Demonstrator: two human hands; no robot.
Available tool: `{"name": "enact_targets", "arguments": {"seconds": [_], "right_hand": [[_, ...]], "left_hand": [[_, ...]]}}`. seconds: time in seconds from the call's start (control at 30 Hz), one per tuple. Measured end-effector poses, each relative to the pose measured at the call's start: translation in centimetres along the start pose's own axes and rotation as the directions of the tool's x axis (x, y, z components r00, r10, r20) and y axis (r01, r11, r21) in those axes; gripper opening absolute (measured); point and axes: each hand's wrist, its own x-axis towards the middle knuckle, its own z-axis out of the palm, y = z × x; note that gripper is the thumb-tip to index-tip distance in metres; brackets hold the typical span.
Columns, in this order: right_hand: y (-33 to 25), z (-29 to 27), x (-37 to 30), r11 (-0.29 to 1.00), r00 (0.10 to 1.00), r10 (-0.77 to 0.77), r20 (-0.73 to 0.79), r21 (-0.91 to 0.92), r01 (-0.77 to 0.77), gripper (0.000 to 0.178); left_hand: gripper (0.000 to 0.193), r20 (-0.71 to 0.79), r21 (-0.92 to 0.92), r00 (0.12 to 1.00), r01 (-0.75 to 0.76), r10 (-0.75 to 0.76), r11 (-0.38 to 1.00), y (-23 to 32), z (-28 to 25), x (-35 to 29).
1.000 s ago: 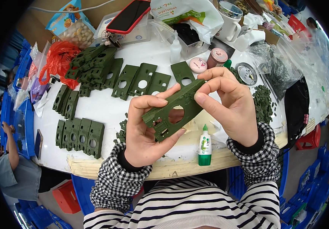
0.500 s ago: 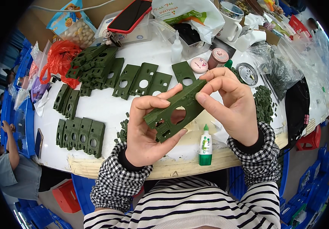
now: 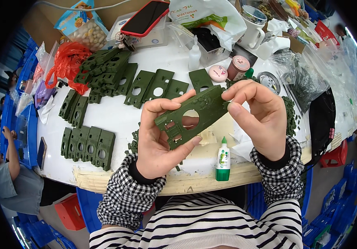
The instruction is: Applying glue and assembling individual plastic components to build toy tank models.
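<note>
Green perforated part (image 3: pixel 207 110) held above desk (image 3: pixel 116 118) by left hand (image 3: pixel 157 151); long axis slanted up rightward to right hand (image 3: pixel 265 118), fingertips narrowed at far end; pinch there cannot be confirmed.

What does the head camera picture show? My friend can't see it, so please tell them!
A person's left hand grips a dark green part with a big round hole, while the right hand is at its other end. Near them, a white-and-green bottle is on a white table, with more green parts to the left.
</note>
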Motion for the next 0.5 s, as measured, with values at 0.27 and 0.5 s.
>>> {"name": "enact_targets", "arguments": {"seconds": [0.27, 0.5], "right_hand": [[0.0, 0.9, -0.1, 0.984, 0.990, -0.098, -0.098, -0.155, 0.082, 0.014], [0.5, 0.2, 0.2, 0.916, 0.965, -0.261, 0.014, -0.313, 0.252, 0.015]], "left_hand": [[0.058, -0.027, -0.125, 0.999, 0.013, -0.017, 0.992, 0.2, 0.0, 0.1], [0.058, -0.048, -0.154, 0.998, 0.024, -0.032, 0.988, 0.4, 0.0, 0.2]]}}
